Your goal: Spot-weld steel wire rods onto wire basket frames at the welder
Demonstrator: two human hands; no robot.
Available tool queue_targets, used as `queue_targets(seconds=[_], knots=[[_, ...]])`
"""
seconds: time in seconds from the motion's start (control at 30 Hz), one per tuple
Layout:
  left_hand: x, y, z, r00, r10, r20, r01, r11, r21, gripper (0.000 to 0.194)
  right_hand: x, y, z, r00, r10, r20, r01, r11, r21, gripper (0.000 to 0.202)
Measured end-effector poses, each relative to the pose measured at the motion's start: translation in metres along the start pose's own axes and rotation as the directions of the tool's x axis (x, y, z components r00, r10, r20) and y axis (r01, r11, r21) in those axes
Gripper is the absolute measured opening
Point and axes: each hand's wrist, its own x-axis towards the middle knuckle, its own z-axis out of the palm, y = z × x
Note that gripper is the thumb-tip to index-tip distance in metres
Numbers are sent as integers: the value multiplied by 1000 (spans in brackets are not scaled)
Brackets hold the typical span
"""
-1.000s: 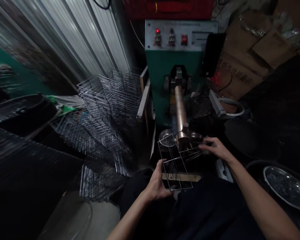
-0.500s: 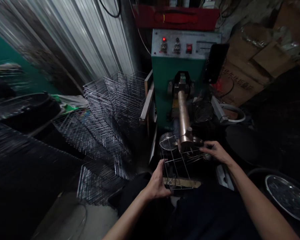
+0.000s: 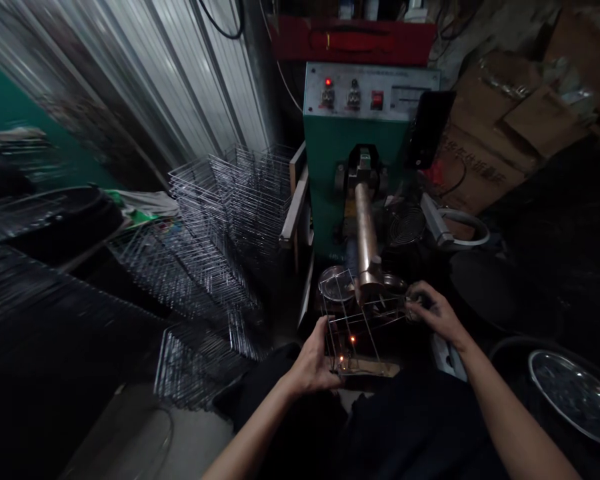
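My left hand [image 3: 313,360] is closed on the left edge of a wire rack [image 3: 350,325], thumb up along its side. The rack is tilted beneath the copper-coloured electrode arm [image 3: 366,233] of a green spot welding machine [image 3: 325,153]. Small orange sparks [image 3: 353,339] glow against the rack's lower wires. My right hand [image 3: 434,312] is at the rack's right end, beside a small metal dish [image 3: 394,283]. Its fingers are curled together, and what they pinch is dark and hard to see. Another round metal dish [image 3: 336,283] sits left of the arm.
Stacked wire racks [image 3: 205,233] stand at the left. A silvery round tray [image 3: 575,393] with small pieces lies at lower right. Cardboard boxes [image 3: 495,147] are piled behind on the right, and a black phone-like slab [image 3: 431,130] is fixed at the machine's side.
Orange sparks have appeared by the rack. My right hand has shifted slightly right and its fingers have curled in from the wire's end. My left hand keeps its hold.
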Motion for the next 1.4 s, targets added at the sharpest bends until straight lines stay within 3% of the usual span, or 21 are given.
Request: queue_targets(seconds=[0.07,0.17,0.4,0.63,0.97,1.23,1.4], knots=[[2,2,-2,1000,7,-4,-8,1000,-8,111,-10,2,5,996,-88,4,88,993,-75,28],[2,7,-1,1000,6,-24,-7,1000,-23,108,-16,-1,15,992,-113,-52,102,979,-177,38],[-3,9,0,997,-6,-71,3,999,-47,109,0,-16,34,984,-162,-76,131,943,-305,43],[2,2,-5,994,-12,-104,7,999,-45,109,13,-14,39,983,-177,-55,150,933,-326,43],[23,9,-13,995,19,-95,-21,1000,-12,107,30,-11,34,989,-136,-54,114,949,-293,48],[28,0,-12,995,11,-95,-10,1000,9,102,34,-12,36,995,-81,-54,66,970,-235,42],[20,22,-15,997,22,-76,-28,997,-71,99,12,3,22,989,-24,-144,18,999,-45,36]])
